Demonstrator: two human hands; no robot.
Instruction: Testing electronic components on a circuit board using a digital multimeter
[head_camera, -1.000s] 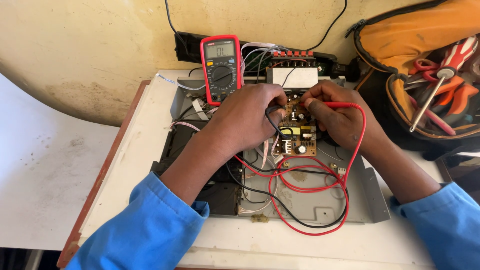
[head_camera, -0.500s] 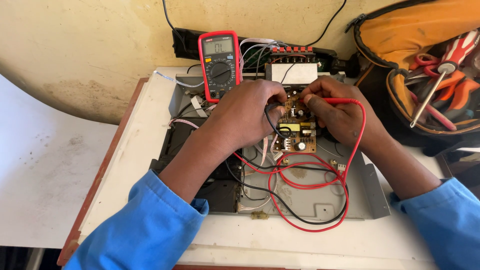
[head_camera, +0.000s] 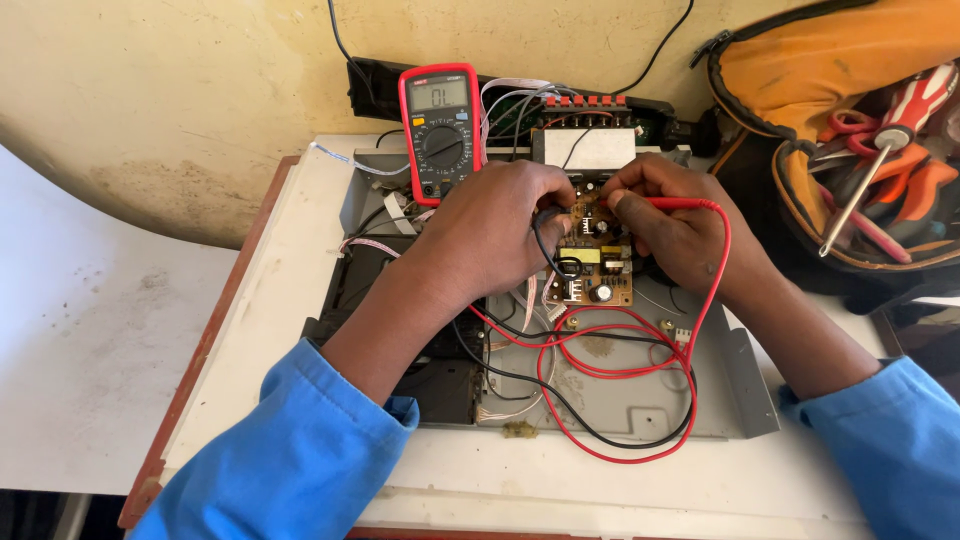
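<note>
Both hands are right on the small brown board (head_camera: 592, 262), which sits in the open grey chassis (head_camera: 740, 385) on the white table (head_camera: 290, 250). The left hand (head_camera: 495, 235) is curled tight around the black probe (head_camera: 543, 222), tip down at the board's upper left edge. The right hand (head_camera: 672, 225) pinches the red probe (head_camera: 668, 203) between thumb and fingers, with its tip at the top of the board. The red lead (head_camera: 620, 375) and black lead (head_camera: 600, 435) loop over the chassis floor below the board. The red meter (head_camera: 438, 130) leans against the wall just behind the left hand. An orange tool bag (head_camera: 850, 60) with a screwdriver (head_camera: 880, 150) sits off to the right.
</note>
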